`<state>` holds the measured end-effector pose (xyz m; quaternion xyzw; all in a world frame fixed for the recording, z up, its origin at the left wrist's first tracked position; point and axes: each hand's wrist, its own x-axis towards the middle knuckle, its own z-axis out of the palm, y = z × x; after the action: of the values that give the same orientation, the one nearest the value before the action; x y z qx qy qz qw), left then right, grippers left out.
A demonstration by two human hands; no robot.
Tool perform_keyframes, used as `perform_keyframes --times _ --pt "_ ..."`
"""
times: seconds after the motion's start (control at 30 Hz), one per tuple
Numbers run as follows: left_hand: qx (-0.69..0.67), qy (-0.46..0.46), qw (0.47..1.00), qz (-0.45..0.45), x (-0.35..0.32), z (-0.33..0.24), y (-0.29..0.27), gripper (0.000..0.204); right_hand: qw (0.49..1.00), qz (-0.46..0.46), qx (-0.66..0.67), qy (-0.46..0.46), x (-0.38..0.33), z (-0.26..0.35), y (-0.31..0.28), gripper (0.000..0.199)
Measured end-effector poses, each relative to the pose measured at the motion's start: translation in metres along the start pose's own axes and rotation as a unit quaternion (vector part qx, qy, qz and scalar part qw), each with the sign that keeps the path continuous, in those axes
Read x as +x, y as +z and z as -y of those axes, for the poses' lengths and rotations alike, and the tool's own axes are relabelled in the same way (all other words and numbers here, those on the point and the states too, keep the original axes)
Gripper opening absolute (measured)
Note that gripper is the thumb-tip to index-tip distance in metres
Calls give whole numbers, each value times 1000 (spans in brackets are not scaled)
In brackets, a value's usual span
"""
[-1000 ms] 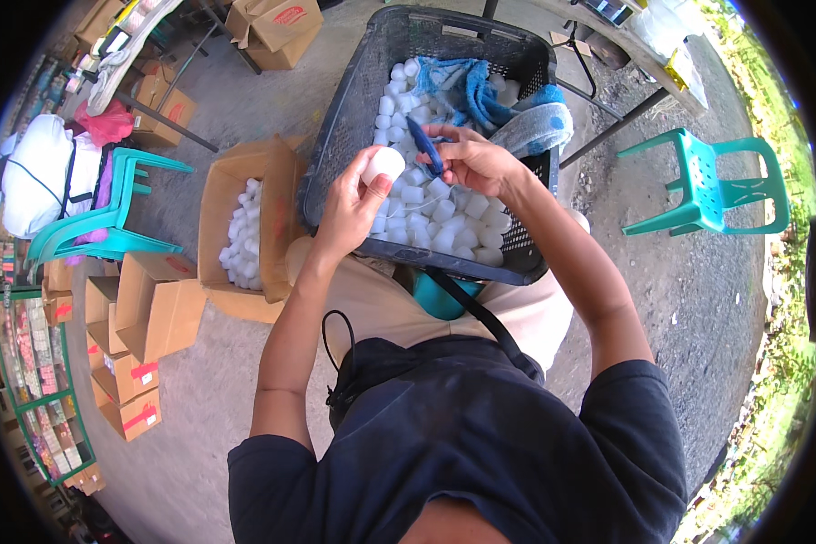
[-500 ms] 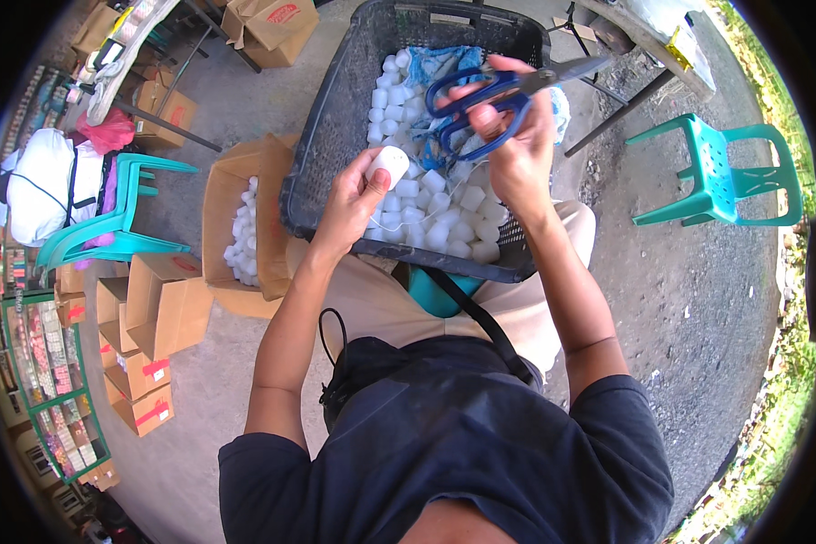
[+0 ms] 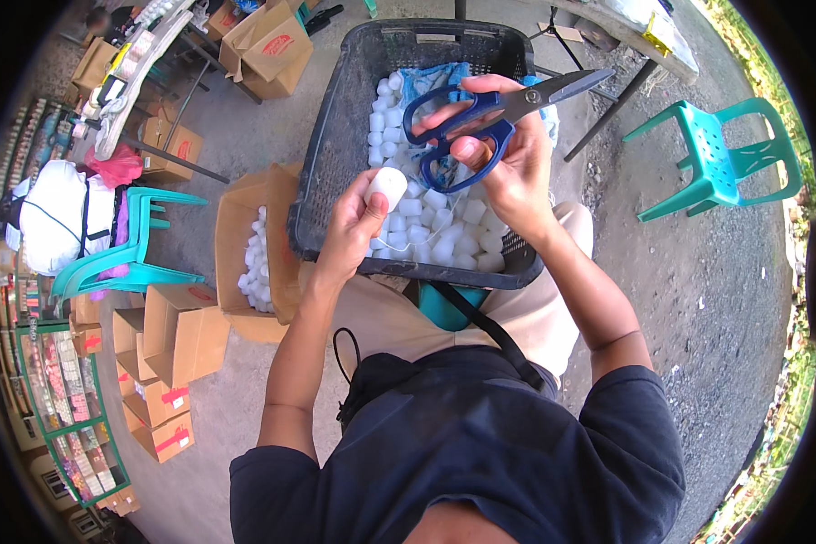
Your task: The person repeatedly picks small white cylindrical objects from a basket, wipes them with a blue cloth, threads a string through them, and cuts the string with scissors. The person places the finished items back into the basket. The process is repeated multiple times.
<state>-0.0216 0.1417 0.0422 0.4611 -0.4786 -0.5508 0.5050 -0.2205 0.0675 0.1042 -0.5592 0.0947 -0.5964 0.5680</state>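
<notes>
My left hand [image 3: 358,222] holds a small white cylinder [image 3: 387,187] above the near edge of a black plastic crate [image 3: 335,154]. My right hand [image 3: 508,159] grips blue-handled scissors [image 3: 480,118] with fingers through the loops, blades pointing right and away. The scissors hover over the crate, a short way to the right of the cylinder. Several more white cylinders [image 3: 435,227] lie in the crate, along with a blue plastic bag [image 3: 426,82] at its far end. The crate rests on my lap.
An open cardboard box [image 3: 249,249] with several white cylinders stands left of the crate. More cardboard boxes [image 3: 177,335] lie on the concrete floor at left. Teal plastic chairs stand at left [image 3: 118,258] and right [image 3: 716,154]. A table leg [image 3: 607,118] runs beyond the crate.
My right hand picked the scissors up out of the crate and raised them toward the cylinder. My left hand kept holding the white cylinder in place.
</notes>
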Motion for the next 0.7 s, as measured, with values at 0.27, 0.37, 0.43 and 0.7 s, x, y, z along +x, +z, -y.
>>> perform_keyframes --times 0.27,0.37,0.43,0.7 --pt "20 42 999 -1 1 -9 6 47 999 19 -18 26 -16 -3 9 45" --pt "87 64 994 -19 -4 -4 10 48 992 59 -93 62 -27 -15 1 44" --pt "81 65 994 -25 0 -3 8 48 999 11 -44 2 -19 -7 3 45" --pt "46 43 998 -16 2 -4 9 48 1000 0 3 -22 -12 -9 -2 46"
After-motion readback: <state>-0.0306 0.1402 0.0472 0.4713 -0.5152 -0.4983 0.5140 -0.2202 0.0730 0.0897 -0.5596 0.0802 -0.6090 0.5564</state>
